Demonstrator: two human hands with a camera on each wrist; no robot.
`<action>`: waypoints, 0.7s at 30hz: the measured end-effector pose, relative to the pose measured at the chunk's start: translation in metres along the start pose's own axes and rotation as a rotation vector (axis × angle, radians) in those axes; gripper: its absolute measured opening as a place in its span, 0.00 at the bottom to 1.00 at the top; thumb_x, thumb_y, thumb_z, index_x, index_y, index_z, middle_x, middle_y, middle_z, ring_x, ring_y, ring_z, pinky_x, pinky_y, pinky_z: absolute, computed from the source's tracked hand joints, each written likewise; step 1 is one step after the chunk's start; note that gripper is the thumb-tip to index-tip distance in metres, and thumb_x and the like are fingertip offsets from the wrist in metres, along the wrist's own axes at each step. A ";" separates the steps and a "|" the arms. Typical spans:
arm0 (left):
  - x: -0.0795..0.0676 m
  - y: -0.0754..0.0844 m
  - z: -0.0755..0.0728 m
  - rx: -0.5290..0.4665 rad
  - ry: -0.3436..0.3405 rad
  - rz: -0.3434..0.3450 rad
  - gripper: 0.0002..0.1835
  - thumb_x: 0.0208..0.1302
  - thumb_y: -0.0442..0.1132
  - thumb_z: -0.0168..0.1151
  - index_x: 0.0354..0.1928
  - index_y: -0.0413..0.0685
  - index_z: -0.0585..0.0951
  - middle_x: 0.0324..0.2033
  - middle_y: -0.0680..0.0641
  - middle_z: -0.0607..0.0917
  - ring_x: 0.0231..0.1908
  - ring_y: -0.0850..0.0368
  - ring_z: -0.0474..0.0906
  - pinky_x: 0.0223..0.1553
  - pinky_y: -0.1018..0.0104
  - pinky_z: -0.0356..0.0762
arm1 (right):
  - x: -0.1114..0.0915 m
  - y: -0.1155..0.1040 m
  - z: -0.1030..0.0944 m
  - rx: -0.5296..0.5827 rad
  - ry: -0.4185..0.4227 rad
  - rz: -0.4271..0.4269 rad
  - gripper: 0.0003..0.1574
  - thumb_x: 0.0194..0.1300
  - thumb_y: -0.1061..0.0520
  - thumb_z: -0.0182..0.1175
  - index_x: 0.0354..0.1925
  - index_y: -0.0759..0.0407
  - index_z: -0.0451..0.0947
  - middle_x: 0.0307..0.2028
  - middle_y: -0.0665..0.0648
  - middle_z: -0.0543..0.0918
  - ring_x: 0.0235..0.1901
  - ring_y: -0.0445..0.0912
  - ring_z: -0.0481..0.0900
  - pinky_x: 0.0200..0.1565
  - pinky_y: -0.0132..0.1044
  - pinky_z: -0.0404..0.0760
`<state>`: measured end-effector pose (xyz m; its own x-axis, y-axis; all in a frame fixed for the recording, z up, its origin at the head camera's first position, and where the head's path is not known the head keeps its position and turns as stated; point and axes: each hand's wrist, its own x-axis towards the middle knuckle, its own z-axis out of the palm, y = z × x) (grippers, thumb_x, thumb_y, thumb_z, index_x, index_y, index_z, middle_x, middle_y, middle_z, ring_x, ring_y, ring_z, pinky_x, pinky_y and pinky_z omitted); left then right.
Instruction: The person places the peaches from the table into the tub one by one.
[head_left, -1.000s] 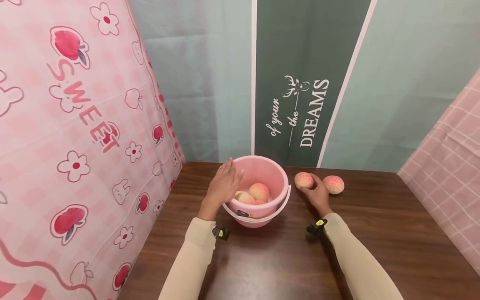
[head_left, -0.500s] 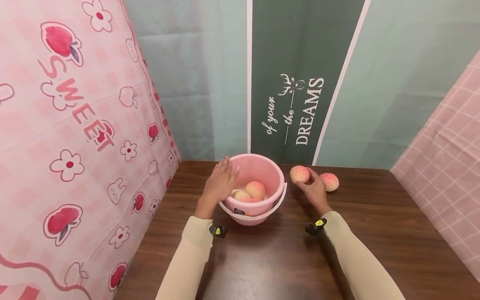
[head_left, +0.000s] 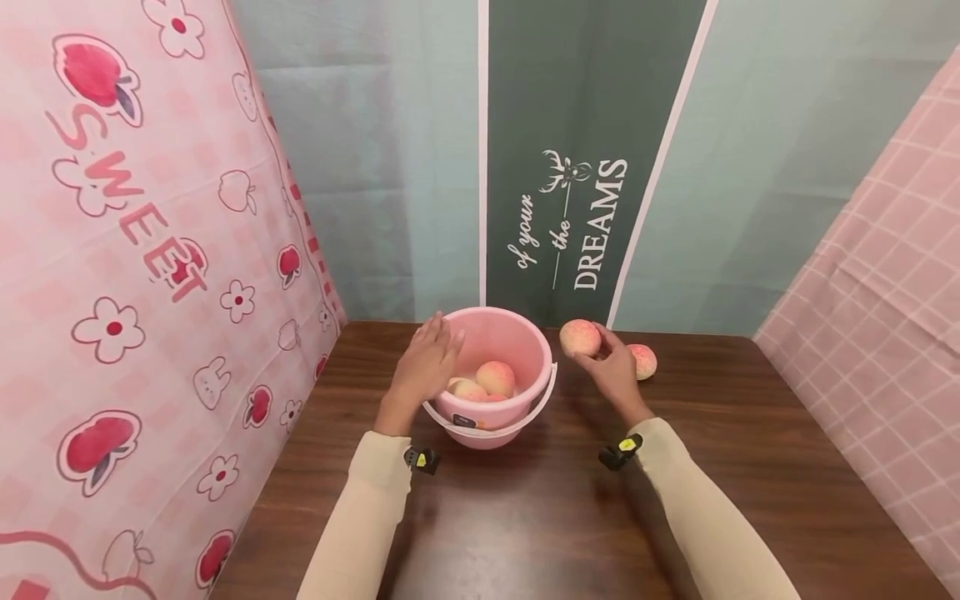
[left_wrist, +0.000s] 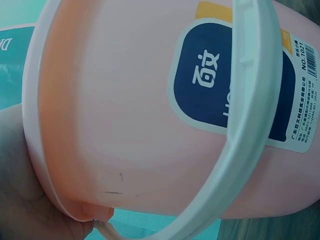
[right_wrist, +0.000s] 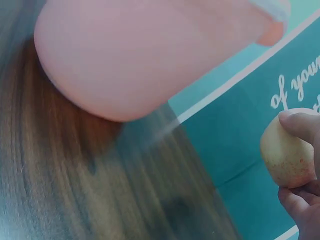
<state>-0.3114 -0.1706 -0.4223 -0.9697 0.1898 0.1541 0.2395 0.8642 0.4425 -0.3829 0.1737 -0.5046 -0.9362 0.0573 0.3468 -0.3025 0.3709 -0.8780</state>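
Note:
A pink bucket [head_left: 491, 336] stands upright at the back of the table, with several peaches [head_left: 496, 378] lying inside. My left hand [head_left: 426, 367] rests on its left rim, fingers extended. In the left wrist view, that hand's edge lies against the rim above the bucket's label [left_wrist: 202, 75]. To the right of the bucket, my right hand [head_left: 615, 373] pinches a pink-and-cream peach [head_left: 580, 338] between thumb and fingers. The right wrist view shows this peach [right_wrist: 287, 152] held up off the tabletop. Another peach [head_left: 645, 361] sits on the table behind my right hand.
The bucket's white handle [head_left: 536, 412] hangs down around its front. Under everything is a dark wood table [head_left: 525, 517]. A green curtain [head_left: 555, 83] hangs at the back edge, with a pink printed cloth [head_left: 165, 350] at left and a pink checked cloth [head_left: 862, 275] at right.
My right hand has lifted its peach from the table and brought it left, away from the other peach. The left hand stays at the bucket rim. The head view has shifted slightly rightward.

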 end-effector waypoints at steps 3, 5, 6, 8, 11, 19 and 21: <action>0.000 0.000 0.000 -0.005 -0.008 -0.002 0.42 0.80 0.63 0.22 0.79 0.36 0.51 0.80 0.39 0.47 0.80 0.45 0.39 0.78 0.52 0.38 | 0.000 -0.012 0.000 0.007 0.008 -0.021 0.48 0.56 0.56 0.78 0.71 0.61 0.70 0.64 0.64 0.78 0.58 0.55 0.80 0.54 0.30 0.80; 0.000 -0.001 -0.001 -0.007 -0.008 0.004 0.42 0.80 0.63 0.22 0.78 0.35 0.51 0.80 0.39 0.47 0.79 0.44 0.40 0.78 0.51 0.38 | -0.002 -0.021 0.001 0.017 0.010 -0.031 0.47 0.56 0.57 0.78 0.70 0.61 0.71 0.63 0.65 0.78 0.57 0.55 0.80 0.52 0.27 0.80; 0.000 -0.001 -0.001 -0.002 -0.008 0.003 0.42 0.80 0.63 0.23 0.78 0.35 0.51 0.80 0.39 0.47 0.79 0.45 0.40 0.78 0.51 0.38 | -0.003 -0.025 0.002 0.019 0.008 -0.033 0.47 0.56 0.57 0.78 0.70 0.61 0.71 0.63 0.65 0.78 0.57 0.55 0.81 0.52 0.27 0.80; 0.000 -0.002 -0.001 -0.001 -0.009 0.003 0.42 0.80 0.63 0.23 0.78 0.34 0.52 0.80 0.38 0.47 0.79 0.45 0.40 0.78 0.51 0.38 | -0.005 -0.033 0.004 0.025 0.001 -0.031 0.47 0.56 0.57 0.78 0.70 0.62 0.70 0.63 0.65 0.78 0.57 0.55 0.81 0.53 0.30 0.81; -0.001 -0.003 -0.002 -0.001 -0.013 -0.001 0.42 0.80 0.63 0.24 0.78 0.35 0.52 0.80 0.39 0.47 0.80 0.45 0.39 0.78 0.52 0.38 | -0.007 -0.041 0.006 0.027 -0.001 -0.026 0.47 0.56 0.56 0.78 0.71 0.60 0.70 0.64 0.64 0.78 0.58 0.55 0.81 0.56 0.36 0.81; 0.000 -0.003 0.000 -0.007 -0.013 -0.003 0.43 0.79 0.64 0.22 0.79 0.35 0.51 0.80 0.39 0.46 0.80 0.45 0.38 0.78 0.52 0.37 | -0.014 -0.082 0.000 0.033 -0.011 -0.024 0.45 0.58 0.61 0.75 0.70 0.66 0.69 0.64 0.68 0.77 0.58 0.58 0.80 0.57 0.43 0.80; -0.001 -0.003 0.000 -0.012 -0.014 -0.006 0.42 0.80 0.63 0.24 0.79 0.35 0.51 0.80 0.39 0.46 0.80 0.45 0.37 0.78 0.52 0.37 | -0.019 -0.098 -0.002 0.026 -0.011 -0.028 0.45 0.58 0.63 0.75 0.70 0.68 0.69 0.64 0.70 0.76 0.57 0.60 0.80 0.57 0.47 0.80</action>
<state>-0.3115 -0.1735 -0.4237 -0.9716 0.1914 0.1394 0.2345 0.8595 0.4541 -0.3356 0.1379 -0.4249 -0.9291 0.0366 0.3681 -0.3335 0.3478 -0.8763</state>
